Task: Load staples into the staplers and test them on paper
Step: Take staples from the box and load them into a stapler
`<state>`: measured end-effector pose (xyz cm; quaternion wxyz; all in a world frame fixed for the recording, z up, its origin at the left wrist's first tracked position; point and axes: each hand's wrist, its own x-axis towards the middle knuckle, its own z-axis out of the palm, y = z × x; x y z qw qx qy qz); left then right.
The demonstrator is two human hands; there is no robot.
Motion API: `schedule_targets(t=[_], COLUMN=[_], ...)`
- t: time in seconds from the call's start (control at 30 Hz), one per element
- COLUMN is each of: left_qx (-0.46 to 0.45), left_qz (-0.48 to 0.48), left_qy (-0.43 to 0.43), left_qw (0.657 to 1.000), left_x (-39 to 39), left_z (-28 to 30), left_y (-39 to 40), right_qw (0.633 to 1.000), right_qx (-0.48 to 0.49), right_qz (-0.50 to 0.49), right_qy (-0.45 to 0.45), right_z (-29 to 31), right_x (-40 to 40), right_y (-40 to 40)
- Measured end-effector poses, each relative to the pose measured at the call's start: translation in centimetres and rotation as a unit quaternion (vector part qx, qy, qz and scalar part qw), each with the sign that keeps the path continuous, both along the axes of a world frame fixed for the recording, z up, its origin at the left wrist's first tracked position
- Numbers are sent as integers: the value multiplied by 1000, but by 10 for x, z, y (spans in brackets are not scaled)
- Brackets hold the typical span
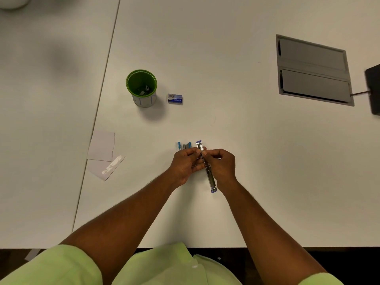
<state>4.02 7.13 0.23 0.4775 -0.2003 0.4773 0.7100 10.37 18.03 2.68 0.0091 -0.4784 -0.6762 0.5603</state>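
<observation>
A blue stapler (209, 175) lies unfolded lengthwise on the white table (226, 124), its metal staple channel facing up. My left hand (186, 164) and my right hand (221, 164) meet over its far half, fingertips pinched together on the channel. Whether a staple strip sits between the fingers I cannot tell. A second, light blue stapler (184, 145) rests just beyond my left hand. A small blue staple box (175, 98) lies farther back. Two pieces of paper (101, 146) overlap at the left.
A green cup (141, 87) with small metal bits inside stands left of the staple box. A grey cable hatch (312, 69) is set into the table at the far right, with a black object (374, 89) beside it. A table seam (96, 120) runs diagonally on the left.
</observation>
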Motion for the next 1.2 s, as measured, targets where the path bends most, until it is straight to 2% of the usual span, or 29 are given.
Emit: schedule_targets(t=[0.13,0.37,0.57,0.73,1.03,1.2], left_qx=[8,-3,-3,-16,-42,-57], left_qz=[-16,1,8,4,0,-13], left_qy=[5,-9,-11,6,36,51], left_qw=[1000,1000,1000,1000,998,997], left_x=[-4,-3,-2,-6,-14,-12], left_z=[3,7,10,11,11,13], left_y=[-3,-7,-7,-9,-18,-15], right_qw=[1000,1000,996,990,987,984], right_qx=[5,-17,-2,-84,-142,-146], right_qz=[1,19,23,66,49,42], right_qy=[27,1,-82,-96,62,98], right_z=[1,2,-1,3,21,31], right_x=[4,6,8,12,13,7], right_y=[-4,-2,-4,-3,1,-9])
